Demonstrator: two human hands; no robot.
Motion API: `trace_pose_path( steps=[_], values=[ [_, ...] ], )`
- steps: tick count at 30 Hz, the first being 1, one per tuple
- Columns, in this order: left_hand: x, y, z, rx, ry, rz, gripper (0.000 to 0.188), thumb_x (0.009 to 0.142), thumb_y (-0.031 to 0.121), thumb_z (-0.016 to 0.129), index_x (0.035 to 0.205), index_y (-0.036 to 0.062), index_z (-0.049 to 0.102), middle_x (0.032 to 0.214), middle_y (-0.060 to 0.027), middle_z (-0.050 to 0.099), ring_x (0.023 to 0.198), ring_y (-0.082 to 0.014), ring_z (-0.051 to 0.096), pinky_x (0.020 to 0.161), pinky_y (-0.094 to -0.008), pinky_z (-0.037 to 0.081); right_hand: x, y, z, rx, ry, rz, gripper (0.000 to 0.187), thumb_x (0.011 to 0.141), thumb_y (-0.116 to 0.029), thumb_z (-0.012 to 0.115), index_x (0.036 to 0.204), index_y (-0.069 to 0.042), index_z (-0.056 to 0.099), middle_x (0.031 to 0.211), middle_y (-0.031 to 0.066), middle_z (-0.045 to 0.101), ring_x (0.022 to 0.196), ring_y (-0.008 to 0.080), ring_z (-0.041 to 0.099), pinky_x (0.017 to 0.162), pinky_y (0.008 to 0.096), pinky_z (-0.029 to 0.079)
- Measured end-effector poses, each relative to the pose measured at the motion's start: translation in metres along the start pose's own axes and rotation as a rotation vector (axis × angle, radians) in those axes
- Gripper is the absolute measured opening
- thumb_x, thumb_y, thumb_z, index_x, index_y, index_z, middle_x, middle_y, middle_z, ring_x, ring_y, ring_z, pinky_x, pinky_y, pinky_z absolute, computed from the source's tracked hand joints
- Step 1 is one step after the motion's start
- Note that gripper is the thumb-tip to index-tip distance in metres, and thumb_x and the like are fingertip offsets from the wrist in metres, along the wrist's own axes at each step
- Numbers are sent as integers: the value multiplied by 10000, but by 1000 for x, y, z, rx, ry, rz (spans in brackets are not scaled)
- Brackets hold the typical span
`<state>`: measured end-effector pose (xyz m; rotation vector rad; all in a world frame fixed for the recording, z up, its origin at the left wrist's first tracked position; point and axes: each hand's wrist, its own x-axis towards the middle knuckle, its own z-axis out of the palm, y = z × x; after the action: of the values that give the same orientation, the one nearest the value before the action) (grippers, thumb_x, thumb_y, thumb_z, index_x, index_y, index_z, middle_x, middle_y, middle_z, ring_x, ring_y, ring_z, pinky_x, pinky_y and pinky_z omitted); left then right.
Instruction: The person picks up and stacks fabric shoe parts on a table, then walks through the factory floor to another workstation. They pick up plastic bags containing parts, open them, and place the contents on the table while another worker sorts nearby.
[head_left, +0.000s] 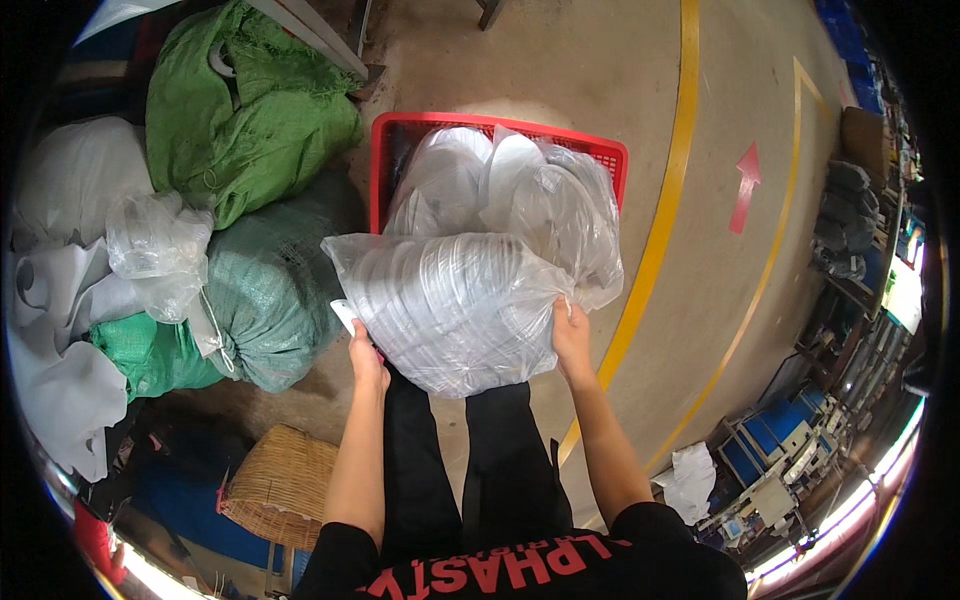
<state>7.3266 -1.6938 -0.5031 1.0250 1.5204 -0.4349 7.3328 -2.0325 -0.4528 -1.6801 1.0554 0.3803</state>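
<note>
A clear plastic bag (450, 310) packed with stacked white pieces lies across the near part of a red plastic crate (500, 122), in front of my legs. My right hand (572, 345) is closed around the bag's gathered neck at its right end. At the bag's lower left edge, my left hand (368, 365) pinches a small flat white piece (343, 316); some of its fingers are hidden. Behind this bag, other clear bags (555, 200) with rounded white sheets fill the crate.
To the left are a bright green sack (250, 120), a dark green tied sack (275, 285), a crumpled clear bag (160, 250) and white sheet offcuts (60, 380). A wicker basket (285, 480) stands at lower left. Yellow floor lines (655, 260) run along the right, before cluttered shelves (850, 270).
</note>
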Motion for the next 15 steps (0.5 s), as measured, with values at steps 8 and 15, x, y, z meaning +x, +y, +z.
trace_pose_path(
  steps=[8, 15],
  values=[
    [-70, 50, 29, -113, -109, 67, 530, 1052, 430, 453, 1342, -8, 523, 1179, -83, 645, 974, -194, 647, 787, -307, 513, -82, -96, -31, 9, -63, -151, 349, 1031, -236, 532, 834, 33, 636, 716, 16, 601, 690, 86, 518, 580, 338, 414],
    [-134, 96, 95, 1003, 173, 675, 579, 1033, 499, 402, 1088, 3, 697, 834, -258, 697, 862, -379, 704, 811, -447, 526, 3, -104, -43, -246, 91, -173, 496, 1040, -356, 455, 993, 99, 647, 963, 319, 662, 965, 438, 647, 861, 454, 478]
  ],
)
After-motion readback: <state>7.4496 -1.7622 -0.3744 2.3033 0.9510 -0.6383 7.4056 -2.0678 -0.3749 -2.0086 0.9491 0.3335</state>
